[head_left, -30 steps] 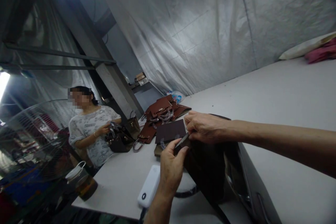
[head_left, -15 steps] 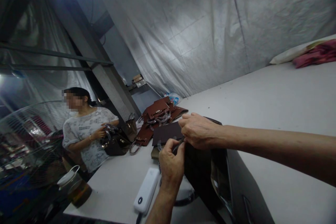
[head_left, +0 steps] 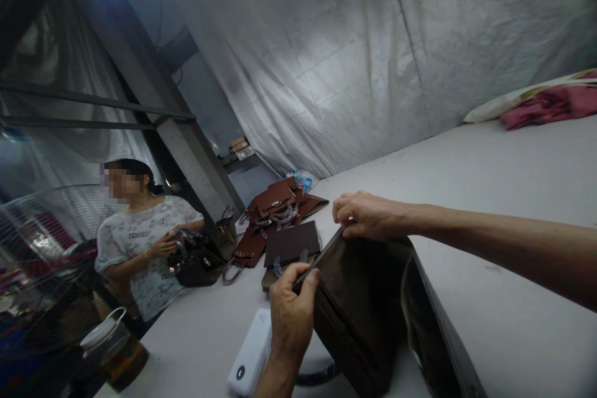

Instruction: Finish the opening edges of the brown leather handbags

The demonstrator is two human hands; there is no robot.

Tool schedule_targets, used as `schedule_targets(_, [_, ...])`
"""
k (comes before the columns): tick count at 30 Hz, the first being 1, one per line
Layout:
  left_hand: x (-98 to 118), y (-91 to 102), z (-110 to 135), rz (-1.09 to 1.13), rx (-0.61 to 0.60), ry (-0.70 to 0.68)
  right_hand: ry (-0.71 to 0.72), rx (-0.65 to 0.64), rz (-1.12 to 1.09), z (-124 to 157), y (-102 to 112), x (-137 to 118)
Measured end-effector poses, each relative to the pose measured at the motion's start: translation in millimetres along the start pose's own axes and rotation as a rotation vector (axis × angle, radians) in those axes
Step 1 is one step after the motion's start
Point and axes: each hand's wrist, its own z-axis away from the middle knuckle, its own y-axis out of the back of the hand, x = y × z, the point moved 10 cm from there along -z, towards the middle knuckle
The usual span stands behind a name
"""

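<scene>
A dark brown handbag stands tilted on the white table in front of me, its mouth gaping toward the right. My left hand pinches the near corner of the bag's upper edge between thumb and fingers. Farther along that same edge, my right hand grips the rim with curled fingers. The edge runs straight between both hands. A dark handle wrapped in clear plastic lies below, beside my left wrist. Just beyond my left hand is another dark brown bag, lying on the table.
Reddish-brown bags are piled at the back. A white power bank lies left of my forearm. A jug of amber liquid is at the table's left edge. Across the corner, a person handles a dark bag. Pink cloth lies far right.
My right hand has moved away from my left along the bag's edge, so more of the edge shows between them. The bag's dark side is more spread out. The view has shifted slightly.
</scene>
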Motion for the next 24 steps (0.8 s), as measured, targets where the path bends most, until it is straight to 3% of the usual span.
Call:
schedule_targets(8, [5.6,0.5,-0.9,-0.082,-0.042,-0.019,-0.052,0.011,0.035,-4.8,-4.2,4.9])
schedule_targets(13, [45.1,-30.0,-31.8,-0.337,-0.407,-0.071,-0.038,0.049,0.045,-8.8,-7.7,3.3])
schedule_targets(16, [60.1,-53.9,-56.4,-0.351,-0.547,-0.063,-0.034,0.057,0.03,-7.5,-7.2,4.0])
schedule_targets(20, [61.3,-71.8,-75.2,-0.293,-0.53,-0.064,-0.034,0.035,-0.031,6.4,0.0,11.1])
schedule_targets(24, [58.1,-74.3,-69.8,-0.22,-0.492,-0.057,-0.083,0.014,-0.057,24.6,9.2,27.8])
